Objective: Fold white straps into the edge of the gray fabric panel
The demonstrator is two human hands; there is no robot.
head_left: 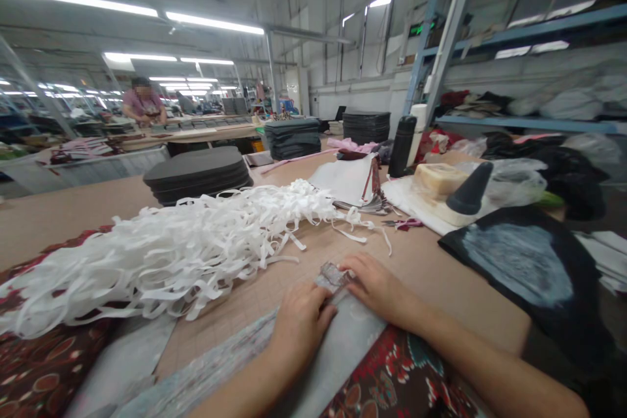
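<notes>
A small folded piece of greyish patterned fabric [334, 275] sits at the edge of the table in front of me. My left hand [301, 317] is closed on its near left side, thumb toward the right. From the other side my right hand [375, 284] pinches the same fabric, fingertips on its right end. Beneath both wrists lies pale, whitish cloth [355, 323]. Dark red-brown flowered fabric [392, 375] spreads below my right forearm. Left of my hands a big tangled heap of white strips [196, 248] covers much of the table.
Pink-handled snips [406, 225] lie beyond my right hand. Stacked dark pads [198, 173] stand behind the strips, and a white stack of sheets [343, 179] is farther back. At right are a dark cone [471, 189] and a chalky black cloth [519, 258]. A person [143, 103] works far left.
</notes>
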